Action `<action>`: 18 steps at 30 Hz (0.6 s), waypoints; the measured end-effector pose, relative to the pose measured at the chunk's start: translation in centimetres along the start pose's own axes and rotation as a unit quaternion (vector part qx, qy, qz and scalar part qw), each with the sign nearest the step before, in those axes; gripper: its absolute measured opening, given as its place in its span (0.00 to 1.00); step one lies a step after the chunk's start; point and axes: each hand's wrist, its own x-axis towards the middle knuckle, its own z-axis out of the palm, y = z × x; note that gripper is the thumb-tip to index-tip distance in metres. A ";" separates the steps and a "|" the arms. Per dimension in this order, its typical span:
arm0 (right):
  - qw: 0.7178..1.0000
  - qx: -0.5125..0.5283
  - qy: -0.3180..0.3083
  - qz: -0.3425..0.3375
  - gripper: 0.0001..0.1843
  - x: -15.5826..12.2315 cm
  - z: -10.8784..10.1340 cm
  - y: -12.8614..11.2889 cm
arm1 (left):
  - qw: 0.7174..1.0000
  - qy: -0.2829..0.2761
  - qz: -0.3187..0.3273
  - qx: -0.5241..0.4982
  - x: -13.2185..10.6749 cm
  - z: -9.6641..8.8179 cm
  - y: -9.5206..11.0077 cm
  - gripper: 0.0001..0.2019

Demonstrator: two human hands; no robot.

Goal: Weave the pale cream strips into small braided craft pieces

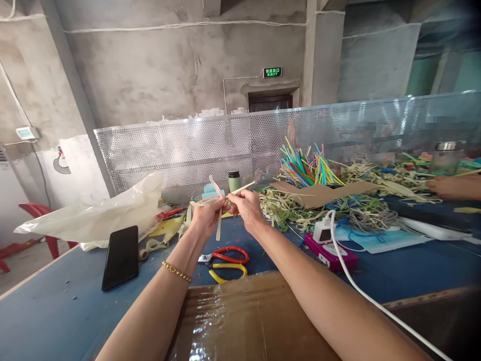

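Note:
Both my hands are raised above the blue table (56,301), close together. My left hand (207,214) pinches pale cream strips (219,210) that cross and hang down from its fingers. My right hand (245,205) is closed on one strip's end, which sticks up to the right. A gold bracelet (176,271) circles my left wrist. Below the hands lie red-handled scissors (225,255) and a yellow-handled tool (227,273).
A black phone (121,256) and a pale plastic bag (101,213) lie at left. A taped cardboard box (244,321) sits near me. Piles of strips, coloured sticks (306,168), a power strip (330,250) with white cable, and another person's hand (453,186) fill the right. A perforated metal screen (180,150) stands behind.

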 end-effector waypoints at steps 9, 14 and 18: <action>1.000 0.014 -0.015 -0.014 0.10 0.1 0.1 0.5 | 0.998 -0.013 -0.060 -0.029 0.2 -0.5 0.8 0.04; 1.000 0.010 -0.015 -0.009 0.09 0.0 0.3 0.3 | 0.998 -0.025 -0.056 -0.011 0.0 -0.2 0.5 0.06; 1.000 -0.012 -0.016 -0.015 0.09 -0.1 0.4 0.5 | 0.999 -0.032 -0.020 0.007 -0.2 0.0 0.2 0.08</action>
